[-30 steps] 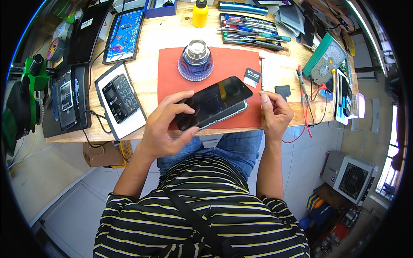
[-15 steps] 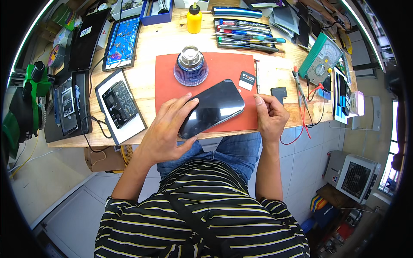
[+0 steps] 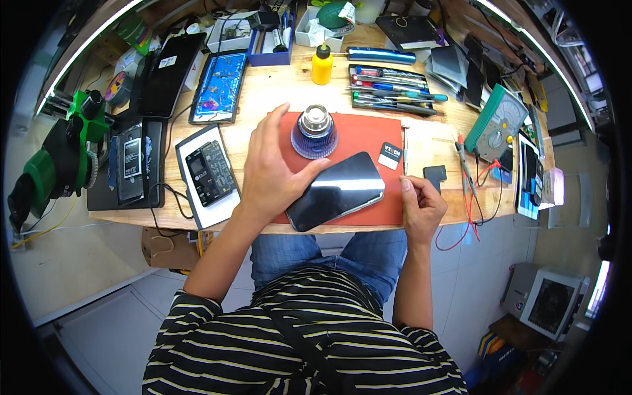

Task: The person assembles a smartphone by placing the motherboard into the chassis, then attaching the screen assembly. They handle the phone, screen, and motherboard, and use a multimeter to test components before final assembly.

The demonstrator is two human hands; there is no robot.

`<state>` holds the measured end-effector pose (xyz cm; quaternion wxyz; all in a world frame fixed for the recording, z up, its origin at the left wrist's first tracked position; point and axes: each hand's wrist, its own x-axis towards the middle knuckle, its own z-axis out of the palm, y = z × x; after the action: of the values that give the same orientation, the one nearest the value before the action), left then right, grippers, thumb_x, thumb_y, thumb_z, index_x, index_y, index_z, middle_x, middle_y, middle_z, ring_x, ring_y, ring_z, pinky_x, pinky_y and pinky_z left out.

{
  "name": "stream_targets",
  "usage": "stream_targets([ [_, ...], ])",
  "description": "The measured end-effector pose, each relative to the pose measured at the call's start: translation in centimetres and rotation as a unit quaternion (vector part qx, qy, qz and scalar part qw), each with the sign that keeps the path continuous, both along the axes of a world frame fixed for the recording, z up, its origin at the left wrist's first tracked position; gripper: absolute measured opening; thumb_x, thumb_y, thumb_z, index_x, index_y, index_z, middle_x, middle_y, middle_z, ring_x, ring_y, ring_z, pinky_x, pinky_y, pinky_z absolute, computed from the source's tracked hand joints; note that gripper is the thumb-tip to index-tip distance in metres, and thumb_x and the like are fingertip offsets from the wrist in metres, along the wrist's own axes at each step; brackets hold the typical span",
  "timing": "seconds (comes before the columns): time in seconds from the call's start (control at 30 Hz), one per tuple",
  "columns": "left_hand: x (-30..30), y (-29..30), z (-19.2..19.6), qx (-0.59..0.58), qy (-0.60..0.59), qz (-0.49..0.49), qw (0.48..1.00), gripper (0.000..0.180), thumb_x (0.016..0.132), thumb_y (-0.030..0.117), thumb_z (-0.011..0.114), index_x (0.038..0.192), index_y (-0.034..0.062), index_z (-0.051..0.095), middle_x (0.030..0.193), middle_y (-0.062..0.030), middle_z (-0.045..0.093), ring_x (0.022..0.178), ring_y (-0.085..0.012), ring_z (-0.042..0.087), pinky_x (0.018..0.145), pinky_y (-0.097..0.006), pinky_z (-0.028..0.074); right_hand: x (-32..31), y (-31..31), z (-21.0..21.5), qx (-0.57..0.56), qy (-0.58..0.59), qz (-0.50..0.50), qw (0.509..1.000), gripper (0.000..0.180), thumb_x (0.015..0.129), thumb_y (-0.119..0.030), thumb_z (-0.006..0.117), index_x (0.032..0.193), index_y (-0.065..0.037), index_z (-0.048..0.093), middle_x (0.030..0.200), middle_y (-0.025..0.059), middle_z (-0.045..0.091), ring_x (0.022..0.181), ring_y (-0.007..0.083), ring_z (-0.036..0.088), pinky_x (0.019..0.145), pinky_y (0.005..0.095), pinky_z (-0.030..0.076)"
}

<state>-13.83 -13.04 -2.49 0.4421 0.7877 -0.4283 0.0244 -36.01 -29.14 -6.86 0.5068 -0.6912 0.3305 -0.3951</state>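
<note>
At far left, a green-and-black machine [image 3: 79, 141] bends near the dark rim, its base hard to make out. A dark phone back [image 3: 131, 168] carries a white label with print too small to read; a black panel [image 3: 168, 69] has a small white sticker. A circuit board [image 3: 210, 172] with pale markings lies on a white card. Farther back, a shallow tray [image 3: 240, 97] holds a blue board. The left hand [image 3: 271, 174] is spread, its thumb on the near-left part of the phone [image 3: 337, 192], hiding some edge. The blue box [image 3: 268, 59] behind holds items only partly seen. The phone lies tilted on the red mat [image 3: 362, 139], glare across its black glass, near a capped glass jar [image 3: 315, 139] with blue inside. A dark-and-white card [image 3: 390, 156] bears bold lettering. The tool tray [image 3: 431, 110] holds pens and drivers. Below a slim screwdriver [image 3: 406, 150], the right hand [image 3: 424, 205] pinches thumb to forefinger; I cannot tell whether anything is between them. The green meter [image 3: 484, 122] shows a printed scale, unreadable.
</note>
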Motion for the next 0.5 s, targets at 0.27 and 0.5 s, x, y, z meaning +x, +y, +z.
stream_targets([
  [0.27,3.0,-3.3,1.1,0.075,0.073,-0.011,0.994,0.069,0.071,0.021,0.094,0.129,0.0029,0.061,0.113,-0.0134,0.073,0.104,-0.0253,0.072,0.089,-0.036,0.057,-0.1,-0.1,0.0,0.014,-0.025,0.005,1.000,0.010,0.096,-0.004,0.074,0.101,0.003,0.077,0.067,-0.0109,0.052,0.057,-0.0030,0.035,0.049,0.0184,0.024],
  [0.5,9.3,-6.5,2.4,0.086,0.045,0.063,0.993,0.070,0.071,0.025,0.093,0.127,-0.0023,0.059,0.113,-0.0213,0.074,0.105,-0.0336,0.073,0.094,-0.041,0.056,-0.2,-0.3,-0.2,0.026,-0.017,0.008,0.999,0.010,0.095,-0.005,0.075,0.100,0.003,0.077,0.067,-0.0092,0.055,0.058,-0.0022,0.038,0.050,0.0185,0.027],
])
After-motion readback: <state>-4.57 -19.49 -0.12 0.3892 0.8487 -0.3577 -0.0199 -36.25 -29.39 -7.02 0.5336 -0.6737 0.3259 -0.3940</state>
